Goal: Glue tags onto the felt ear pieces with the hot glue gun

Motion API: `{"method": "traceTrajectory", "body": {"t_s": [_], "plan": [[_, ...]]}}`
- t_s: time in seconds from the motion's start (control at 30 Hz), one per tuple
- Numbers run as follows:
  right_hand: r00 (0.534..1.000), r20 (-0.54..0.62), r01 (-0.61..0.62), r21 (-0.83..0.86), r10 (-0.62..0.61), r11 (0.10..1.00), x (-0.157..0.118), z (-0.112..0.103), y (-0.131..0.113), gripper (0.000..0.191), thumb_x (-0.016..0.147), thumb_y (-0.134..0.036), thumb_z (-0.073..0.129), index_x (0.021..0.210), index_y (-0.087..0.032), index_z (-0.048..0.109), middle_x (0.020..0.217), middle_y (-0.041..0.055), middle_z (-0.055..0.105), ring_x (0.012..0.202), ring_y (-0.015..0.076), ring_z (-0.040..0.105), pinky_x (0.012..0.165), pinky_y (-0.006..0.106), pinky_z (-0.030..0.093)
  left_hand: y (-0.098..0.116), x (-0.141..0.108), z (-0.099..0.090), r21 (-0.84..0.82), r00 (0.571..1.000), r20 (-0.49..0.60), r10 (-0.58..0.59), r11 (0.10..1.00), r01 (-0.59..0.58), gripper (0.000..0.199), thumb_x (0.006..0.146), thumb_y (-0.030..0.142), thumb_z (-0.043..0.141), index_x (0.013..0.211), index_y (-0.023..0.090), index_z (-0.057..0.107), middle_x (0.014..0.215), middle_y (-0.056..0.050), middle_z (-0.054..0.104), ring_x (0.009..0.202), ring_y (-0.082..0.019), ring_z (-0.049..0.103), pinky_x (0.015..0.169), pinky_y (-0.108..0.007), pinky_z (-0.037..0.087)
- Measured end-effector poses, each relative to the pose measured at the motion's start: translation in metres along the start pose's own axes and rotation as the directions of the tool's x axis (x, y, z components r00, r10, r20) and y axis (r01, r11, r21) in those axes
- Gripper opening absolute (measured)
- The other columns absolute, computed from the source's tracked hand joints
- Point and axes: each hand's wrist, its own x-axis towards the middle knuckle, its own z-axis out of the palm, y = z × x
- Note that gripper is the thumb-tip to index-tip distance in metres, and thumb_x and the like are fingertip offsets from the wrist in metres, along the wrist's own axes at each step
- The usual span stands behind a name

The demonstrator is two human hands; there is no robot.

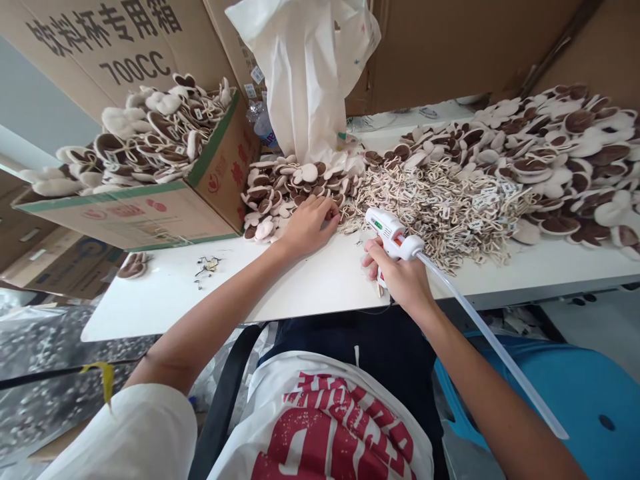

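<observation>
In my right hand (400,270) is a white hot glue gun (393,233), its nozzle pointing up and to the left. A long translucent glue stick (495,343) sticks out of its back end. My left hand (311,225) rests at the front edge of a small heap of brown-and-white plush pieces (273,193). Its fingers are curled in, and whatever lies in them is hidden. Beyond the glue gun spreads a pile of cream cord loops with small printed tags (440,207).
On the left stands an open cardboard box (150,217) full of plush pieces. More plush pieces (560,160) are heaped at the right. A white plastic bag (307,73) stands behind. Dark scraps (206,267) lie on the white table (250,293). A blue stool (565,393) is at lower right.
</observation>
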Motion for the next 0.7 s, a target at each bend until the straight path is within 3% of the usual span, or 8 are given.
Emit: {"method": "traceTrajectory", "body": {"t_s": [0.7], "plan": [[1.000, 0.009, 0.000, 0.029, 0.000, 1.000, 0.0013, -0.0007, 0.0005, 0.026, 0.090, -0.045, 0.070, 0.088, -0.020, 0.066, 0.068, 0.0010, 0.070, 0.049, 0.0124, 0.061, 0.050, 0.022, 0.053, 0.0010, 0.0008, 0.0012, 0.018, 1.000, -0.002, 0.000, 1.000, 0.000, 0.010, 0.102, 0.027, 0.053, 0.103, 0.021, 0.061, 0.095, -0.007, 0.067, 0.097, -0.027, 0.058, 0.086, -0.039, 0.046]]}}
